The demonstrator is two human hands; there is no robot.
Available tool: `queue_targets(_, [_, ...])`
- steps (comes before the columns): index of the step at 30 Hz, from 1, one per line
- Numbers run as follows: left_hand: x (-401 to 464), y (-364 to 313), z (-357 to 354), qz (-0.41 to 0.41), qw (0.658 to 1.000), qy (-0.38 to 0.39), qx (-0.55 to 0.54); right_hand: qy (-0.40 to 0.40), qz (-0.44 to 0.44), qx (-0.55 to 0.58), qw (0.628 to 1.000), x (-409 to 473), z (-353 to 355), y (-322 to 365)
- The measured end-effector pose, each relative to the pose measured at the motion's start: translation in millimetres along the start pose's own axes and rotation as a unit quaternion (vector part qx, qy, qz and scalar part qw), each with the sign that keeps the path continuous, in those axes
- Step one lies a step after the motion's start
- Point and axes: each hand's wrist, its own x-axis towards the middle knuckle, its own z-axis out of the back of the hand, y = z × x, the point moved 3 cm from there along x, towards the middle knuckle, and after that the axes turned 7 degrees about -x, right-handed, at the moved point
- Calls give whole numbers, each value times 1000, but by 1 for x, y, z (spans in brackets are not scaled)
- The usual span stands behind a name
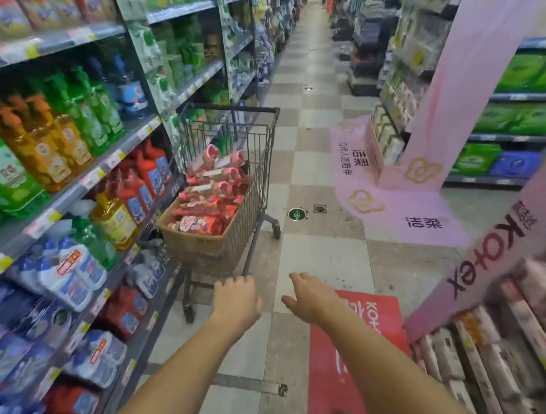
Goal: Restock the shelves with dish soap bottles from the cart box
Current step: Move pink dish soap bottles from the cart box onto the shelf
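Head view: in a supermarket aisle, a person's left hand [237, 300] and right hand [309, 295] stretch forward empty, fingers relaxed, short of the wire cart [246, 163]. Red dish soap bottles [211, 194] fill its cardboard box [192, 240]. The approach appears underway; next, grasping a bottle for the left-hand shelves [81, 183].

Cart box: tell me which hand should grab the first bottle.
Left, probably. The left hand reaches nearer the cardboard box of red bottles; the right hand is over open floor. Both empty.
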Motion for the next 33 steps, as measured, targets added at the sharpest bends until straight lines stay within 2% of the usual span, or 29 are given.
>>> queue_targets(6, [123,-28,32,23,1000,-20,7,-16,36,-15,999,120,61,-59])
queue_targets(13, [241,-40,75,94,995,-36,-7,4,87,-27,996,249,125,-103])
queue_targets(21, [329,3,78,174,984,-12,-38,54,176,-64,981,363,136,-71])
queue_targets(27, [433,51,73,213,977,-3,30,85,205,-85,971,468,155,-45])
queue_targets(33, [529,98,89,238,971,7,-32,77,223,-101,967,580,198,1])
